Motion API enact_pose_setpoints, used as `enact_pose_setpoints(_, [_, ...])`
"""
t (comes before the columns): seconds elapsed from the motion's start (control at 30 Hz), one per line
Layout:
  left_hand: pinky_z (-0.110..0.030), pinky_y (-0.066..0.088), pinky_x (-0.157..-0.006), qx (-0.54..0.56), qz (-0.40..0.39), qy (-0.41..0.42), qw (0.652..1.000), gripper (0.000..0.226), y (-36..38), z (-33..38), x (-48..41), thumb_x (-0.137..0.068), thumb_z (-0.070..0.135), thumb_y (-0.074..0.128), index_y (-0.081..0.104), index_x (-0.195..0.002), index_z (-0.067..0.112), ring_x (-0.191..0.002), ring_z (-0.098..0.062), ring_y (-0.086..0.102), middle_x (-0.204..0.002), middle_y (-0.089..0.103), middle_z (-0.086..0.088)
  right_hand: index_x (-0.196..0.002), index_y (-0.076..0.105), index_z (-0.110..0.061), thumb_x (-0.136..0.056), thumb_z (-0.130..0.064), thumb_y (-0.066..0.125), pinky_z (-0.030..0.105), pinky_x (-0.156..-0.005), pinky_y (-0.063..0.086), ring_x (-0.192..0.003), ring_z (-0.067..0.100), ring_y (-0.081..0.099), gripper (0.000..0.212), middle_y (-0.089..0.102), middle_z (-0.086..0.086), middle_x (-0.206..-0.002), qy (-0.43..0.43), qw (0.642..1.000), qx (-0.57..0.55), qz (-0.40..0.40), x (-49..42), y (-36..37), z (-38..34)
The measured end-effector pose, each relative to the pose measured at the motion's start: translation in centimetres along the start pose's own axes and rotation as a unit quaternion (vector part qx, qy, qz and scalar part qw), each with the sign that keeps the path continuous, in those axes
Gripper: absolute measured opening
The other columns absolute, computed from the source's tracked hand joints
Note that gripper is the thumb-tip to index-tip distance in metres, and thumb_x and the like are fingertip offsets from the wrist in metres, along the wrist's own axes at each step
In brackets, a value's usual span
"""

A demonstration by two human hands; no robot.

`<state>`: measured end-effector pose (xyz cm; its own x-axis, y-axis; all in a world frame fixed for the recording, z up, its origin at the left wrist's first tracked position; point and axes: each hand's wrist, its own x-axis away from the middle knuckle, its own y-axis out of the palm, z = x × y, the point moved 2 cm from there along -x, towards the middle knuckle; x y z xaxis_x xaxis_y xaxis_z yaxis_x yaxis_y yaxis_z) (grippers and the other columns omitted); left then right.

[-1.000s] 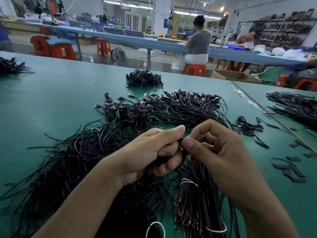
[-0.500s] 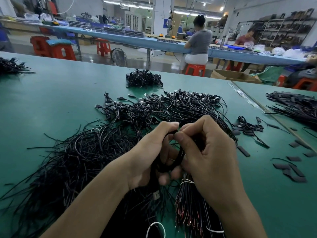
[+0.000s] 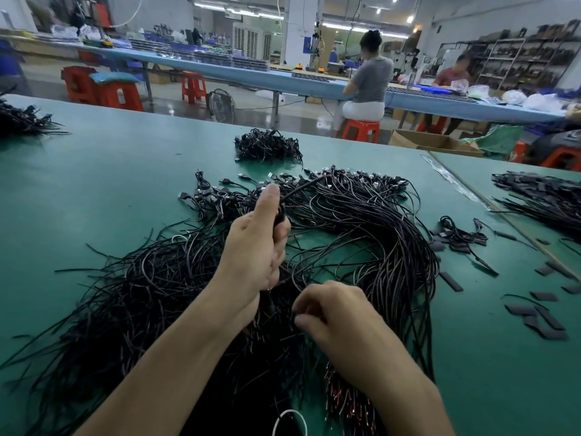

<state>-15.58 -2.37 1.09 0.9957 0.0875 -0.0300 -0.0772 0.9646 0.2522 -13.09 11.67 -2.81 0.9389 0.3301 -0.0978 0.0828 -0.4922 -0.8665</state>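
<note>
— Black is all I'm seeing. Which cable are you working on?

— I'm starting at the left. The loose pile (image 3: 125, 294) is lying on the green table (image 3: 78, 190). My left hand (image 3: 256, 247) is curling tight round one cable (image 3: 301, 187). It is poking up and away past my thumb, above the pile.

— How are you doing it well?

— I'm thinking I should be pulling slowly, so it is not dragging its neighbours along. It is looking thin, bendy and a bit shiny.

— And the other hand?

— My right hand (image 3: 342, 322) is curling down into the wires. I'm not able to tell if it is pinching one. Further right, flat black pieces (image 3: 547, 322) are lying on the table.
</note>
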Motion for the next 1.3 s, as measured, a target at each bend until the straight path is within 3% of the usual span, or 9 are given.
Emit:
enact_pose_setpoints(0.2, [-0.019,0.015,-0.033,0.005,0.030,0.055,0.998,0.053,-0.7,0.6,-0.1,-0.097,0.054,0.049,0.070,-0.061,0.021,-0.039,-0.007,0.017,-0.048,0.028,0.007,-0.132,0.051,-0.037,-0.096,-0.050,0.054,0.027,-0.087,0.043,-0.101,0.009,0.049,0.038,0.054,-0.014,-0.100,-0.046,0.999,0.002,0.003,-0.2,2.0,-1.9])
enact_pose_setpoints(0.3, [-0.017,0.017,-0.034,0.012,0.053,0.075,0.996,0.053,-0.9,0.8,0.0,-0.097,0.052,0.048,0.069,-0.058,0.022,-0.038,-0.005,0.019,-0.046,0.029,0.009,-0.125,0.056,-0.029,-0.098,-0.049,0.051,0.029,-0.086,0.045,-0.101,0.013,0.051,0.034,0.058,-0.009,-0.100,-0.048,0.998,0.015,0.030,-0.2,2.9,-2.4])
enact_pose_setpoints(0.43, [-0.018,0.016,-0.033,0.020,0.069,0.056,0.996,0.057,-0.9,0.9,0.0,-0.099,0.056,0.039,0.052,-0.055,0.021,-0.037,-0.005,0.020,-0.044,0.032,0.011,-0.114,0.064,-0.028,-0.099,-0.044,0.053,0.025,-0.087,0.045,-0.102,0.013,0.052,0.025,0.057,-0.008,-0.104,-0.036,0.998,0.022,0.043,-0.2,3.9,-2.5])
enact_pose_setpoints(0.57, [-0.019,0.014,-0.033,0.030,0.031,0.042,0.998,0.064,-0.6,0.8,0.0,-0.102,0.058,0.024,0.038,-0.049,0.024,-0.039,-0.007,0.014,-0.045,0.027,0.011,-0.107,0.068,-0.026,-0.100,-0.042,0.053,0.017,-0.077,0.040,-0.093,0.007,0.051,0.022,0.054,-0.010,-0.101,-0.017,0.998,0.005,0.058,-0.3,4.7,-2.3])
enact_pose_setpoints(0.63, [-0.019,0.013,-0.034,0.038,0.010,0.049,0.998,0.061,-0.6,0.8,0.1,-0.103,0.050,0.019,0.037,-0.051,0.024,-0.041,-0.008,0.013,-0.047,0.025,0.010,-0.106,0.068,-0.025,-0.100,-0.042,0.052,0.017,-0.074,0.036,-0.087,0.006,0.047,0.024,0.051,-0.010,-0.099,0.004,0.998,0.000,0.061,-0.3,4.8,-2.2])
enact_pose_setpoints(0.77, [-0.017,0.016,-0.033,0.040,0.016,0.055,0.998,0.051,-0.6,0.7,-0.2,-0.100,0.031,0.027,0.045,-0.053,0.023,-0.039,-0.006,0.016,-0.047,0.028,0.010,-0.102,0.068,-0.024,-0.101,-0.040,0.051,0.019,-0.079,0.044,-0.092,0.009,0.052,0.023,0.049,-0.009,-0.099,0.003,0.998,0.028,0.063,-0.3,5.0,-2.0])
enact_pose_setpoints(1.0, [-0.014,0.024,-0.040,0.049,0.011,0.111,0.993,0.041,-0.7,0.4,-0.6,-0.102,0.046,0.036,0.056,-0.081,0.018,-0.047,-0.003,0.025,-0.057,0.035,0.012,-0.104,0.065,-0.021,-0.101,-0.038,0.052,0.031,-0.088,0.049,-0.098,0.016,0.054,0.021,0.051,-0.004,-0.105,-0.001,0.998,0.060,0.034,-0.2,4.7,-2.2])
enact_pose_setpoints(1.13, [-0.014,0.028,-0.045,0.051,-0.017,0.133,0.990,0.034,-0.5,0.2,-0.5,-0.093,0.050,0.042,0.056,-0.082,0.020,-0.054,-0.004,0.028,-0.063,0.036,0.012,-0.102,0.065,-0.020,-0.103,-0.030,0.049,0.031,-0.084,0.050,-0.094,0.016,0.055,0.019,0.052,-0.004,-0.102,0.000,0.997,0.073,0.037,0.0,4.3,-2.2])
enact_pose_setpoints(1.3, [-0.016,0.027,-0.046,0.059,0.002,0.155,0.986,0.030,-0.7,0.6,-0.6,-0.091,0.047,0.046,0.052,-0.080,0.020,-0.055,-0.006,0.025,-0.063,0.035,0.011,-0.103,0.061,-0.028,-0.102,-0.038,0.048,0.022,-0.072,0.043,-0.088,0.009,0.051,0.017,0.048,-0.010,-0.098,0.008,0.996,0.029,0.082,-0.1,2.7,-2.5])
